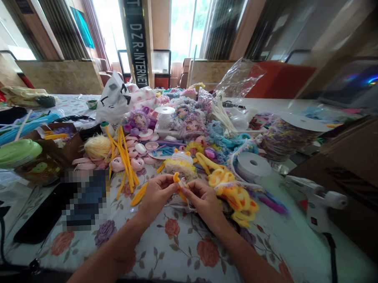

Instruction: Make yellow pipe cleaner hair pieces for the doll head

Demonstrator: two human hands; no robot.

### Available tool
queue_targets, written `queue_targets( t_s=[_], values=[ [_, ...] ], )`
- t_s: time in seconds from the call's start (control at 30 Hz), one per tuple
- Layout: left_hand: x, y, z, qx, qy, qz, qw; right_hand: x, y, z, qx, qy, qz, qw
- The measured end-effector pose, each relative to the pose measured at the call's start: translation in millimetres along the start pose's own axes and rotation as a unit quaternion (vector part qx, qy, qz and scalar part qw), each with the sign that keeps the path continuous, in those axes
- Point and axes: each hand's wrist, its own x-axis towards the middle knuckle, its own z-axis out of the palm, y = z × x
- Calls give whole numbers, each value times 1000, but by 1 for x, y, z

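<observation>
My left hand (pixel 156 194) and my right hand (pixel 204 200) meet over the flowered tablecloth (pixel 181 246), both with fingers pinched. Between them they hold a small yellow-orange pipe cleaner piece (pixel 178 180) with some thin white thread or strip hanging from it. Just right of my right hand lies a heap of yellow fuzzy pieces (pixel 235 196). Behind my hands sits a pale yellow and white fluffy ball (pixel 181 163). Long orange pipe cleaners (pixel 124 159) lie to the left, by several small doll heads (pixel 132 160).
A white glue gun (pixel 313 198) lies at the right, with a roll of white tape (pixel 252 166) behind it. A green lidded container (pixel 16 154) stands at the left. Doll faces, plastic bags and craft supplies crowd the back. A brown box (pixel 360 180) is at far right.
</observation>
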Motion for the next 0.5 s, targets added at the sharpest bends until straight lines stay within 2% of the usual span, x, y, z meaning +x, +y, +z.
queue_targets(
  t_s=[0.5],
  values=[
    [-2,2,5,-33,-13,-23,999,-2,2,4,-33,18,-22,999]
  ],
)
